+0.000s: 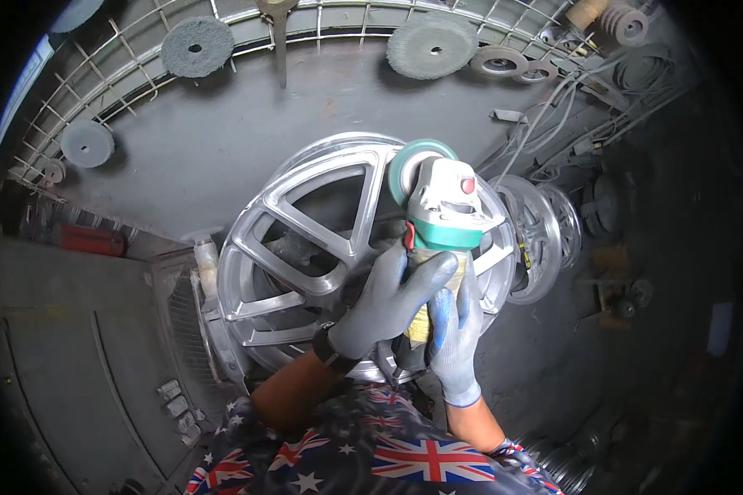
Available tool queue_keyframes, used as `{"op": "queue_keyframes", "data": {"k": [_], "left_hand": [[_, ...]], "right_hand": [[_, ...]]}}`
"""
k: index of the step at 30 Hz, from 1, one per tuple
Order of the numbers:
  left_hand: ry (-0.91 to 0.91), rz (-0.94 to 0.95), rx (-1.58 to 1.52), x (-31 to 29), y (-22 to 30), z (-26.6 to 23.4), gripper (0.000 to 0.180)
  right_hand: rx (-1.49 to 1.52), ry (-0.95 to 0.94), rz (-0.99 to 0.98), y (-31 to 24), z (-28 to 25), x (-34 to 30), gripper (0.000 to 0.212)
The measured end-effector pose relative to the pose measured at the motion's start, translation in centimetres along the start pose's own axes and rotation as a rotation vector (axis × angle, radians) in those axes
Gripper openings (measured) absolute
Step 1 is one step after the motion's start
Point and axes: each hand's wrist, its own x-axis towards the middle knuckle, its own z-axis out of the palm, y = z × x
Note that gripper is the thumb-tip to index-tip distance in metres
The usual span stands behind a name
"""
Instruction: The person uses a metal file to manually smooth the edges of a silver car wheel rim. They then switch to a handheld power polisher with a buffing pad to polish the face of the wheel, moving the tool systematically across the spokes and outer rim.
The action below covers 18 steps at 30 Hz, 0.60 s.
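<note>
An angle grinder (pixel 447 202) with a white head, a green collar and a yellow-wrapped body is held over a large silver alloy wheel (pixel 312 214). My gloved left hand (pixel 386 301) is closed round the grinder's body from the left, thumb across it. From the right, my gloved right hand (pixel 458 330) wraps the same body lower down. A green-rimmed disc (pixel 404 175) sits on the grinder's head, close to the wheel's upper right rim; whether it touches cannot be made out. Both gloves are grey, and the wheel's centre is partly hidden by my left hand.
More alloy wheels (pixel 537 239) stand at the right. Along the back, a wire mesh (pixel 140 49) carries several abrasive discs (pixel 196 47). Cables (pixel 545 115) hang at the upper right. A red object (pixel 92 240) lies at the left, and small blocks (pixel 177 406) sit at the lower left.
</note>
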Motion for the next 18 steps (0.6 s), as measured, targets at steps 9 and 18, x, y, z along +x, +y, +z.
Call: {"op": "queue_keyframes", "data": {"k": [9,18], "left_hand": [[0.015,0.034,0.026,-0.1,-0.5,-0.2,0.042],[-0.062,0.032,-0.036,0.8,-0.3,0.2,0.042]], "right_hand": [[-0.088,0.020,-0.046,-0.3,0.1,0.1,0.063],[0.073,0.091,0.052,0.4,0.3,-0.3,0.063]]}}
